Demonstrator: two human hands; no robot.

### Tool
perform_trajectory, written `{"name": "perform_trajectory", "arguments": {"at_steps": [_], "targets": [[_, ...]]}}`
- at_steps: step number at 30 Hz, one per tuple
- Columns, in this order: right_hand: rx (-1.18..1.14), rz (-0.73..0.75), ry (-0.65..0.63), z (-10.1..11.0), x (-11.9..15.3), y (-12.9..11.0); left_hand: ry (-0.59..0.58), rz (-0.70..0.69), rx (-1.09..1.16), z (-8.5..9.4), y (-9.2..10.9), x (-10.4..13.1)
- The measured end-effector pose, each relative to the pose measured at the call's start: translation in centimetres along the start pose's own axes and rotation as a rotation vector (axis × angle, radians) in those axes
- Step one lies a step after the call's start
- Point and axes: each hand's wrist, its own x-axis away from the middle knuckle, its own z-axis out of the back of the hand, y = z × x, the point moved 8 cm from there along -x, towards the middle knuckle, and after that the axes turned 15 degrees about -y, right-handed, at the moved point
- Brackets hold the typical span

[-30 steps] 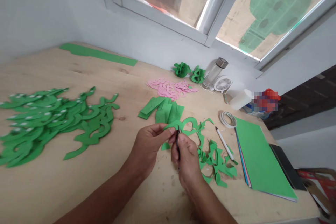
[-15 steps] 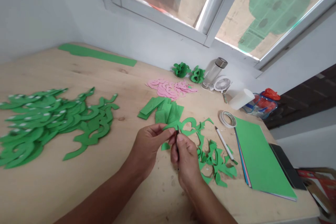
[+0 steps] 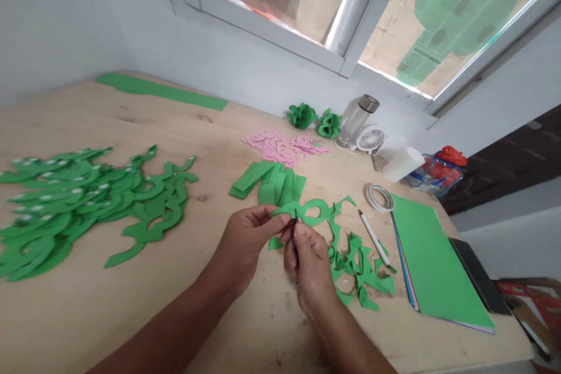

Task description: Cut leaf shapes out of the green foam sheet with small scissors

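Between the fingertips of my left hand a green paper piece is pinched, in the middle of the view. My right hand is closed round a thin dark tool whose tip meets the paper; its exact shape is mostly hidden by the fingers. Just beyond, a cut green paper with a rounded hole lies close to the held piece. Green strips lie behind my hands, and curly green scraps are spread right of my right hand.
Curved green cutouts are piled at left. Pink cutouts lie at the back, near a glass bottle and small fan. At right are a white pen, tape rolls and green sheets.
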Motion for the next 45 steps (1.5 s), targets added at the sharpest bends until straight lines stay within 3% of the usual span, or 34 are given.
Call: {"name": "perform_trajectory", "arguments": {"at_steps": [20,27,45], "targets": [[0.034,0.013,-0.014,0.1,0.0,-0.2,-0.019,-0.003,0.042,0.0,-0.1,0.0],[0.060,0.029,-0.021,0.5,-0.2,0.1,0.092,-0.036,0.128,1.1,0.4,0.0],[0.230,-0.009,-0.204,0.3,-0.4,-1.1,-0.001,-0.055,-0.254,2.1,2.7,-0.2]]}}
